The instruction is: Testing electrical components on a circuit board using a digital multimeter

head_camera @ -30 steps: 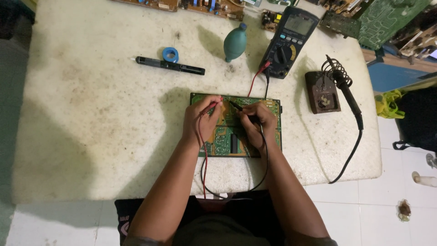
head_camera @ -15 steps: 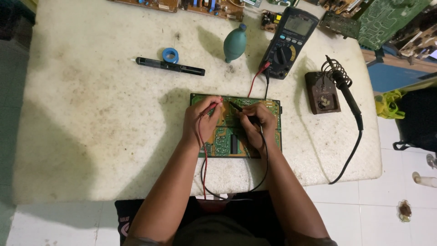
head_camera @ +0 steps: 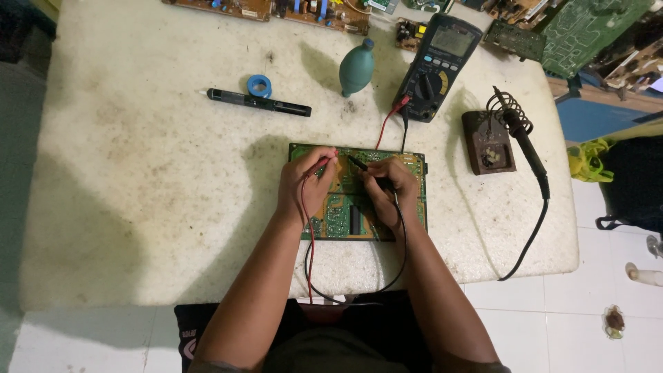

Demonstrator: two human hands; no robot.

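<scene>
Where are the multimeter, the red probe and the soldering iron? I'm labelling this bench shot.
multimeter (head_camera: 437, 65): head view, on its dial, at the table's far side.
red probe (head_camera: 319, 164): head view, on its shaft, in the left hand.
soldering iron (head_camera: 530, 155): head view, on its black handle, right of the circuit board.

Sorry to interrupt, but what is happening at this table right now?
A person is probing a green circuit board lying flat on the stained white table. The left hand holds a red test probe, the right hand a black test probe. Both leads run to the dark multimeter behind.
</scene>
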